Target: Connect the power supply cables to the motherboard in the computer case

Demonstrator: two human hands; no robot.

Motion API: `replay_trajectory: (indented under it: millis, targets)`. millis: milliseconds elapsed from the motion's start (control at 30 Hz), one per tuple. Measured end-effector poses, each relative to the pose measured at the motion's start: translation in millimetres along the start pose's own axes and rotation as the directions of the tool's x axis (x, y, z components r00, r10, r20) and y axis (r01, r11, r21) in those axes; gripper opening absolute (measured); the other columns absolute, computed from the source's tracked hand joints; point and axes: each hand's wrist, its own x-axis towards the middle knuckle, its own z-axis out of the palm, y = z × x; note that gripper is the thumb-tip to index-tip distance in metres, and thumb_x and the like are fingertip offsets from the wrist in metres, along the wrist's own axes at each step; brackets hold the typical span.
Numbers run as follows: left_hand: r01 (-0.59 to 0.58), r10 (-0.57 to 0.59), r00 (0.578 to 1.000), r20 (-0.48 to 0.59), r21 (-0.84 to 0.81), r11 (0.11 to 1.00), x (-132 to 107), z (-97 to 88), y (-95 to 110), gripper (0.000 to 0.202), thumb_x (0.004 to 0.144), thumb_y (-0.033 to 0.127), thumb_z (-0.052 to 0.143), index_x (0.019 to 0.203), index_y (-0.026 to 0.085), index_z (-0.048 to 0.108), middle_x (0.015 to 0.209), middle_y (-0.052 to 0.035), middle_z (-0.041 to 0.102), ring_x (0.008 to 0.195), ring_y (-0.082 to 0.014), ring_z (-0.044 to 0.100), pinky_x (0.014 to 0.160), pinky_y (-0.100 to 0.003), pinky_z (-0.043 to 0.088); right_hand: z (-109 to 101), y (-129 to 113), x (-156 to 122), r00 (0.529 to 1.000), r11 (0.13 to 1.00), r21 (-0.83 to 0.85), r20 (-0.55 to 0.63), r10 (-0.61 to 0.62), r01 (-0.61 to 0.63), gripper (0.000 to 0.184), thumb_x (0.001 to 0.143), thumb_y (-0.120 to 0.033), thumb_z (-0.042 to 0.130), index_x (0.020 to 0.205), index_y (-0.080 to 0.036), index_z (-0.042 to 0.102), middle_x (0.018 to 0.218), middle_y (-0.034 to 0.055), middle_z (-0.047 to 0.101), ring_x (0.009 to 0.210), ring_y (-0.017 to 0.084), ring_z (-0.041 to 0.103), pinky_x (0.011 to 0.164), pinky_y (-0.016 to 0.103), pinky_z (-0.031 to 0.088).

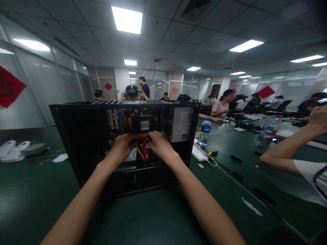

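An open black computer case [76,136] lies on its side on the green table, its motherboard [133,122] facing me and a grey power supply [182,126] at its right end. Both my hands are inside it, side by side. My left hand [123,144] has its fingers curled down over something at the board's lower edge. My right hand [159,144] is closed next to it, just right of a bundle of red, yellow and black cables [143,152] that hangs between the two hands. What the fingertips grip is hidden.
A water bottle [204,132] and a white power strip [199,153] lie right of the case. Another person's bare arm [283,149] reaches in at the right edge. Several people sit along the far side of the green table [158,217]. White objects [11,150] rest at far left.
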Motion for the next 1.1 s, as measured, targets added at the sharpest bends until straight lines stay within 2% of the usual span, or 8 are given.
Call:
replay_trajectory:
  millis: [267, 433, 533, 633, 733, 833, 967, 1100]
  targets:
    - [0.130, -0.129, 0.980, 0.152, 0.001, 0.991, 9, 28.1, -12, 0.022, 0.082, 0.021, 0.064, 0.098, 0.019, 0.079, 0.102, -0.0081, 0.079, 0.099, -0.0264, 0.072, 0.089, -0.034, 0.053, 26, 20, 8, 0.990, 0.997, 0.067, 0.128, -0.056, 0.048, 0.019, 0.088, -0.016, 0.058, 0.103, -0.012, 0.067, 0.109, 0.0150, 0.070, 0.104, 0.024, 0.065, 0.083, 0.029, 0.046]
    - [-0.026, 0.017, 0.945, 0.326, 0.024, 0.999, 17, 26.7, -11, 0.024, 0.084, 0.015, 0.059, 0.096, 0.020, 0.080, 0.101, -0.0078, 0.079, 0.098, -0.0229, 0.072, 0.090, -0.030, 0.051, 32, 23, 9, 0.991, 0.994, 0.103, 0.119, -0.058, 0.045, 0.019, 0.086, -0.016, 0.059, 0.103, -0.012, 0.067, 0.109, 0.0143, 0.070, 0.100, 0.023, 0.066, 0.080, 0.028, 0.047]
    - [-0.067, 0.017, 0.920, 0.392, 0.114, 0.991, 17, 26.9, -6, 0.027, 0.088, 0.015, 0.055, 0.098, 0.018, 0.079, 0.103, -0.0110, 0.078, 0.098, -0.0251, 0.072, 0.086, -0.031, 0.052, 31, 22, 8, 0.990, 0.993, 0.112, 0.124, -0.062, 0.048, 0.019, 0.086, -0.016, 0.060, 0.103, -0.011, 0.067, 0.109, 0.0141, 0.071, 0.102, 0.023, 0.066, 0.082, 0.028, 0.047]
    - [-0.071, -0.005, 0.922, 0.387, 0.182, 0.981, 15, 30.1, -6, 0.029, 0.088, 0.015, 0.054, 0.104, 0.020, 0.078, 0.108, -0.0112, 0.077, 0.101, -0.0267, 0.072, 0.088, -0.033, 0.052, 31, 21, 7, 0.989, 0.992, 0.113, 0.127, -0.073, 0.059, 0.018, 0.087, -0.017, 0.059, 0.102, -0.011, 0.067, 0.110, 0.0146, 0.071, 0.104, 0.023, 0.065, 0.084, 0.028, 0.047]
    - [-0.043, -0.009, 0.948, 0.318, 0.157, 0.987, 12, 34.3, -13, 0.034, 0.086, 0.013, 0.057, 0.114, 0.021, 0.074, 0.116, -0.0095, 0.075, 0.109, -0.0254, 0.069, 0.095, -0.033, 0.050, 32, 21, 6, 0.987, 0.992, 0.113, 0.142, -0.073, 0.057, 0.019, 0.087, -0.018, 0.060, 0.102, -0.011, 0.068, 0.111, 0.0149, 0.071, 0.105, 0.024, 0.066, 0.084, 0.029, 0.047]
    - [-0.015, -0.017, 0.960, 0.278, 0.112, 0.994, 10, 37.5, -20, 0.032, 0.084, 0.017, 0.061, 0.113, 0.021, 0.074, 0.116, -0.0086, 0.075, 0.112, -0.0255, 0.068, 0.098, -0.033, 0.050, 34, 20, 5, 0.986, 0.992, 0.119, 0.151, -0.068, 0.051, 0.020, 0.086, -0.019, 0.060, 0.103, -0.012, 0.068, 0.111, 0.0145, 0.071, 0.105, 0.024, 0.066, 0.084, 0.029, 0.048]
    - [-0.011, -0.016, 0.958, 0.286, 0.092, 0.996, 8, 38.6, -22, 0.030, 0.084, 0.017, 0.061, 0.112, 0.022, 0.073, 0.114, -0.0074, 0.075, 0.112, -0.0255, 0.068, 0.096, -0.032, 0.050, 33, 17, 2, 0.987, 0.992, 0.115, 0.149, -0.068, 0.051, 0.022, 0.086, -0.020, 0.060, 0.103, -0.012, 0.069, 0.110, 0.0148, 0.071, 0.102, 0.025, 0.067, 0.083, 0.030, 0.049]
    - [-0.012, -0.044, 0.950, 0.309, 0.178, 0.984, 9, 37.0, -14, 0.031, 0.086, 0.011, 0.055, 0.109, 0.019, 0.073, 0.113, -0.0103, 0.075, 0.108, -0.0255, 0.069, 0.094, -0.033, 0.050, 32, 15, 0, 0.985, 0.992, 0.113, 0.156, -0.080, 0.062, 0.021, 0.086, -0.020, 0.059, 0.103, -0.012, 0.069, 0.109, 0.0146, 0.071, 0.100, 0.024, 0.068, 0.081, 0.029, 0.049]
